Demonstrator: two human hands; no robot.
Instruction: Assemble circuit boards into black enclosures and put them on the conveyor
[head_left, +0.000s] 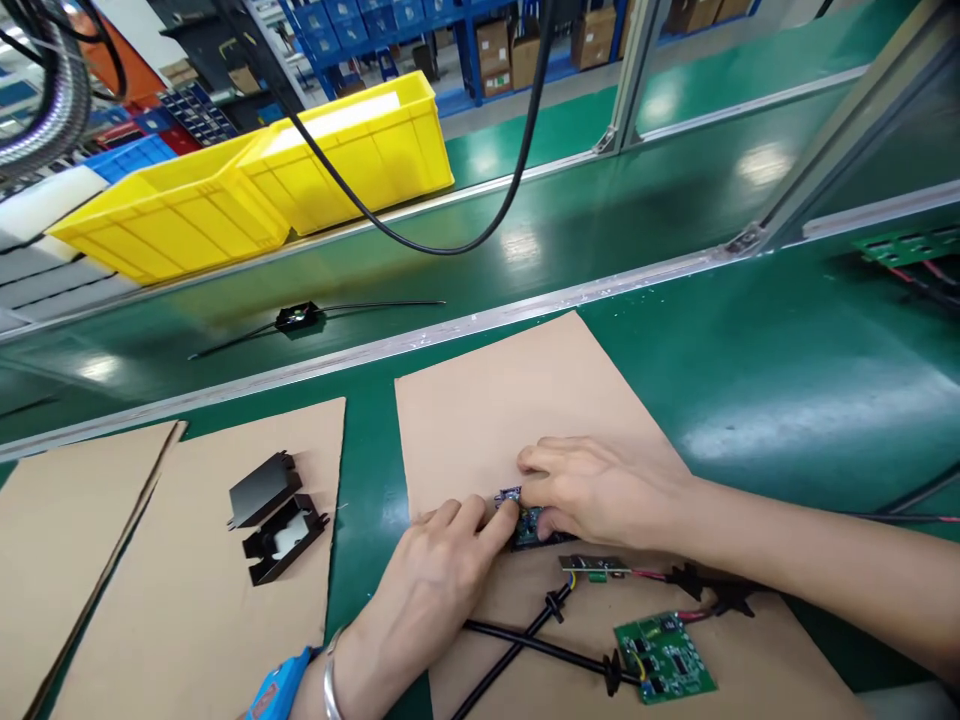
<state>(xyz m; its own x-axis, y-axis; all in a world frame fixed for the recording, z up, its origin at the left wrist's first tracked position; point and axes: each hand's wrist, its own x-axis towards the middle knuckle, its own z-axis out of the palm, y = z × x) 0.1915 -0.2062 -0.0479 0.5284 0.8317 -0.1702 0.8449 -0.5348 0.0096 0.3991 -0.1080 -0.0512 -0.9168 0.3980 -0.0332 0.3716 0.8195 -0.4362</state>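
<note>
Both hands meet over a small dark circuit board (527, 527) on the cardboard sheet (517, 400). My left hand (454, 550), with a bracelet and a blue band at the wrist, presses its curled fingers on the board's left side. My right hand (577, 490) holds the same board from the right, thumb and fingers bent around it and partly hiding it. Just below lie a narrow board (596, 565) with wires and a green circuit board (666, 657) joined to black cables.
On the left cardboard (202, 620) sit a black case (283, 538) and a black cover (265, 490). Beyond the metal rail (450, 325), a black box with leads (298, 317) lies on the green surface. Yellow bins (360, 160) stand behind, under a hanging black cable (450, 250).
</note>
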